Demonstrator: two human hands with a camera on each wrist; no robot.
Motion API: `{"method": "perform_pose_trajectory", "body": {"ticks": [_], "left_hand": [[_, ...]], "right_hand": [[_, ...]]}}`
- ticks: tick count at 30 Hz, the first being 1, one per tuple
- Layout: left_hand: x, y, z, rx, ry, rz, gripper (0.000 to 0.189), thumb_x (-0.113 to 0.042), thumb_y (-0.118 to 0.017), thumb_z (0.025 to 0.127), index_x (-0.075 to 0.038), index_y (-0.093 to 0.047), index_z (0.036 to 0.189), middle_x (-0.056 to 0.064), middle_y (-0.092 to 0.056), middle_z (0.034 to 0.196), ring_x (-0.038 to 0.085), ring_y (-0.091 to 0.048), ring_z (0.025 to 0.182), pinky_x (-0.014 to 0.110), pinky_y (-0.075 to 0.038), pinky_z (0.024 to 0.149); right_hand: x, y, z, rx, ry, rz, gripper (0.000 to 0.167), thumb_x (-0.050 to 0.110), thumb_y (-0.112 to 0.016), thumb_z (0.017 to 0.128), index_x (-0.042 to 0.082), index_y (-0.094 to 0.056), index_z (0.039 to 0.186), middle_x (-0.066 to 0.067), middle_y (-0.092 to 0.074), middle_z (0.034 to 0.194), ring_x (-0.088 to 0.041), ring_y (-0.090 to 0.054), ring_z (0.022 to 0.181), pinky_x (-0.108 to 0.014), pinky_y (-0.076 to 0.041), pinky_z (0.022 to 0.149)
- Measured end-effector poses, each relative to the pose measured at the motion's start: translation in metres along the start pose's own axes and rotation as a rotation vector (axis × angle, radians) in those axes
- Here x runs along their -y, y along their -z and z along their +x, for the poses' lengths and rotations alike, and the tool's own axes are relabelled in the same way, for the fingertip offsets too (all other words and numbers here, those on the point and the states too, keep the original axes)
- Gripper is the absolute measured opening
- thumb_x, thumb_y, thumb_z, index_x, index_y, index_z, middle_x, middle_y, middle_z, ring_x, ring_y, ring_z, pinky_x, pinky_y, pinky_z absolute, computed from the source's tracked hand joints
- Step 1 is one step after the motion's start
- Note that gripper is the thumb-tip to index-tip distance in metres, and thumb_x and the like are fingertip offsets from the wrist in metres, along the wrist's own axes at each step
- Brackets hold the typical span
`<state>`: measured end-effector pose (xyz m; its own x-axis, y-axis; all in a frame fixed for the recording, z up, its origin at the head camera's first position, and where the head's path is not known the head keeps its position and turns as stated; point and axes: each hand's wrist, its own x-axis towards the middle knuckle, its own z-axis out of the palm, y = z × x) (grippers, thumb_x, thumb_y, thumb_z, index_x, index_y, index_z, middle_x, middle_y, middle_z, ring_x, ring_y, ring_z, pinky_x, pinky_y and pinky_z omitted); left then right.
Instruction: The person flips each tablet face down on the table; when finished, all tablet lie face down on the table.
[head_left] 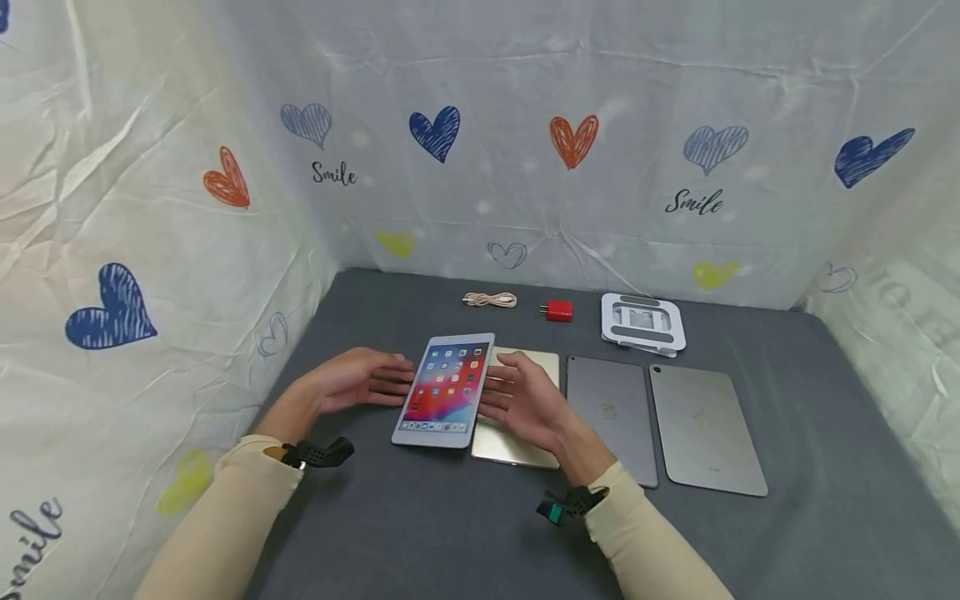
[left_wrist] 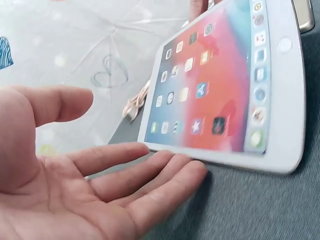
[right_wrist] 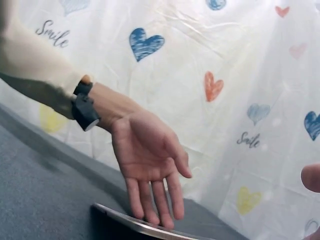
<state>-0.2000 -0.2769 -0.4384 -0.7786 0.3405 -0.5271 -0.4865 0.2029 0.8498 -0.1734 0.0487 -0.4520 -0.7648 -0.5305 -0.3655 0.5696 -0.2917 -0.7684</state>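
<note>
A white tablet (head_left: 447, 387) with its home screen lit stands between my two hands, slightly tilted, its right edge raised above a gold tablet (head_left: 517, 446). My left hand (head_left: 363, 381) has its palm turned up and fingers extended, the fingertips at the tablet's left edge. In the left wrist view those fingers (left_wrist: 150, 195) reach the edge from below, with the thumb apart. At the right edge is my right hand (head_left: 528, 400), fingers fairly straight against or under the tablet; their tips are hidden. Only part of its thumb (right_wrist: 312, 178) enters the right wrist view.
Right of the gold tablet lie a dark grey tablet (head_left: 609, 425) and a silver tablet (head_left: 708, 429), face down. Behind them are a coiled cable (head_left: 490, 300), a red charger plug (head_left: 558, 311) and a white folded stand (head_left: 642, 323). Printed curtains (head_left: 510, 200) enclose the grey table (head_left: 360, 533).
</note>
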Motion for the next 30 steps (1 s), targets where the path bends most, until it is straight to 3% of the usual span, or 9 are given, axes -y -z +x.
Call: {"method": "perform_pose_trajectory", "body": {"ticks": [5, 12, 22, 27, 30], "left_hand": [[-0.008, -0.009, 0.003, 0.062, -0.012, 0.041, 0.058, -0.030, -0.053, 0.117, 0.008, -0.045, 0.161, 0.027, -0.056, 0.161, 0.039, -0.066, 0.139, 0.049, -0.060, 0.113], [-0.036, -0.032, -0.004, 0.123, -0.100, 0.015, 0.057, -0.027, -0.055, 0.116, 0.008, -0.045, 0.161, 0.028, -0.053, 0.163, 0.040, -0.063, 0.143, 0.048, -0.058, 0.115], [-0.075, -0.071, -0.020, 0.242, -0.164, -0.073, 0.051, -0.024, -0.054, 0.116, 0.005, -0.050, 0.159, 0.024, -0.055, 0.163, 0.042, -0.059, 0.148, 0.052, -0.051, 0.122], [-0.087, -0.074, -0.024, 0.285, -0.196, -0.104, 0.053, -0.021, -0.049, 0.117, 0.010, -0.044, 0.160, 0.029, -0.050, 0.165, 0.045, -0.051, 0.153, 0.056, -0.046, 0.126], [-0.089, -0.069, -0.024, 0.293, -0.195, -0.101, 0.053, -0.020, -0.045, 0.118, 0.011, -0.040, 0.161, 0.031, -0.046, 0.167, 0.047, -0.047, 0.155, 0.055, -0.046, 0.126]], "right_hand": [[0.008, 0.018, -0.018, -0.001, 0.021, -0.038, 0.076, 0.046, -0.042, 0.112, -0.001, -0.028, 0.169, -0.023, -0.036, 0.172, -0.041, -0.043, 0.153, -0.054, -0.030, 0.137], [0.025, 0.025, -0.042, -0.004, 0.063, -0.132, 0.074, 0.045, -0.039, 0.114, -0.003, -0.028, 0.169, -0.024, -0.032, 0.172, -0.041, -0.045, 0.149, -0.051, -0.035, 0.135], [0.039, -0.009, -0.045, 0.022, 0.132, -0.208, 0.067, 0.038, -0.034, 0.118, -0.008, -0.027, 0.166, -0.027, -0.030, 0.172, -0.043, -0.047, 0.146, -0.053, -0.037, 0.132], [0.041, -0.026, -0.036, 0.031, 0.158, -0.211, 0.059, 0.033, -0.034, 0.118, -0.006, -0.036, 0.161, -0.026, -0.038, 0.167, -0.046, -0.047, 0.146, -0.053, -0.041, 0.129], [0.040, -0.034, -0.030, 0.024, 0.173, -0.211, 0.054, 0.032, -0.036, 0.117, -0.005, -0.043, 0.156, -0.024, -0.045, 0.160, -0.042, -0.054, 0.140, -0.052, -0.045, 0.126]]}}
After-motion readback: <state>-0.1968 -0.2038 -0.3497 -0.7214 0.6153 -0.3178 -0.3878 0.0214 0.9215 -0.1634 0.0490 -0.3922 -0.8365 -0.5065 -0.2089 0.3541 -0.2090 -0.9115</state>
